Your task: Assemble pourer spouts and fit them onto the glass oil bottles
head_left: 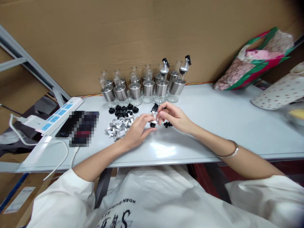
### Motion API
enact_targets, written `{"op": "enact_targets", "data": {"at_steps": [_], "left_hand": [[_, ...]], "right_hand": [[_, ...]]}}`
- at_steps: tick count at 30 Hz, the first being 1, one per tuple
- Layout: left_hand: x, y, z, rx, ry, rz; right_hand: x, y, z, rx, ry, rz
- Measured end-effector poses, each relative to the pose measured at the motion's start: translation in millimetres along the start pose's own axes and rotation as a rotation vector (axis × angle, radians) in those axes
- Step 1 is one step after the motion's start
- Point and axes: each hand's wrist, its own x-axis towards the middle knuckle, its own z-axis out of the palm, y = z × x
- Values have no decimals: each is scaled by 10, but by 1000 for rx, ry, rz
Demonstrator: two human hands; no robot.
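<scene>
Between my two hands is a silver pourer spout (155, 117) with a ribbed black stopper (152, 125) at its lower end. My left hand (138, 129) is closed on it, thumb and fingers at the stopper. My right hand (174, 116) pinches at the upper part of the same spout, its fingers bent; any small piece between them is hidden. Just left of my left hand lie a pile of silver spout parts (120, 126) and a group of black stoppers (123, 110). Small black pieces lie behind the spout and under my right hand (168, 124).
Rows of glass bottles with metal sleeves (135, 89) stand at the back; two carry pourer spouts (184, 65). At left are a power strip (62, 114), phones (84, 129) and a white cable (67, 152). A patterned bag (239, 69) and a dotted white item (273, 93) sit at right.
</scene>
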Motion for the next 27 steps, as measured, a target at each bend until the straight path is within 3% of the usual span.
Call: {"op": "enact_targets", "data": {"at_steps": [8,15,18,21,23,27], "left_hand": [[0,13,-9,74,-81,46],[-22,-3,13,104,-173,69],[-23,5,21,64,-210,46],[-23,8,27,29,-236,20],[-24,13,27,19,-252,17],[-21,39,16,18,-261,-4]], "right_hand": [[30,-59,-29,-262,33,20],[28,-64,-66,-367,-54,-35],[69,-54,-215,-417,74,-49],[137,16,-434,-740,207,-53],[179,104,-570,-951,166,-54],[214,278,-719,-1135,-25,-50]]}}
